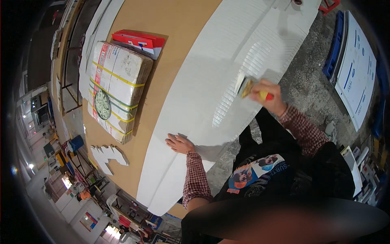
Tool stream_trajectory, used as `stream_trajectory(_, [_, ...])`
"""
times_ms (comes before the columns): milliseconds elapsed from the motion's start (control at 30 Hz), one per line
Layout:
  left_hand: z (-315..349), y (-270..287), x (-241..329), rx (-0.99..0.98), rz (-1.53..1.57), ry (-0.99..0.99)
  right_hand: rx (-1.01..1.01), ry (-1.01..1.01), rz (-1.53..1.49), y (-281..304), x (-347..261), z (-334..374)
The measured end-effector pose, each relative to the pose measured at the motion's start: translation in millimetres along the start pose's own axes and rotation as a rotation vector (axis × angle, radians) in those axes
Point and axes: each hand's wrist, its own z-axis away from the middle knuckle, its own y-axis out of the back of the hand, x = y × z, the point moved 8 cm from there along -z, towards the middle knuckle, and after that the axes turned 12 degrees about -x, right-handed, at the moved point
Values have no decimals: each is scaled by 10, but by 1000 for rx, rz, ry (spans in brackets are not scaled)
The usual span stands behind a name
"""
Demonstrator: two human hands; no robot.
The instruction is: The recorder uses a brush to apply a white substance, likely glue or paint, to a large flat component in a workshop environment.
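A long run of white paper sheets [183, 101] lies across the table, their edges fanned in narrow steps near the upper right. A shiny, wet-looking strip [225, 101] crosses those stepped edges. My right hand [270, 96] is closed around the yellow and red handle of a flat brush [246, 88], slightly blurred. Its bristles are at the wet strip; whether they touch the paper I cannot tell. Farther left, my left hand [179, 143] rests flat on the white sheets with its fingers apart, holding nothing.
A white-wrapped bundle [118, 67] bound with yellow and green straps sits on the brown tabletop [162, 44]. Red folders [142, 40] lie behind it, a cut white piece [111, 158] nearer. At right, printed sheets [357, 69] are stacked beside a blue tray [332, 49]. A cup [297, 2] stands far off.
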Motion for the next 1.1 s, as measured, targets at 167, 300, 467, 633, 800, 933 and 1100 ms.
stream_trajectory(167, [18,50,63,34,-23,-47,196,45,87,518,12,-220])
stream_trajectory(300, [47,60,78,41,-21,-44,252,-154,176,600,54,-459])
stream_trajectory(467, [53,67,96,43,-28,-50,6,-12,47,133,-129,-304])
stream_trajectory(633, [64,73,107,38,-19,-48,231,-236,38,393,272,-87])
stream_trajectory(800, [74,77,133,31,-14,-43,-67,19,-12,389,60,-336])
stream_trajectory(933, [93,56,128,6,-1,-23,285,16,74,990,50,-515])
stream_trajectory(1100, [101,86,204,33,-18,-58,133,-4,139,1004,280,-520])
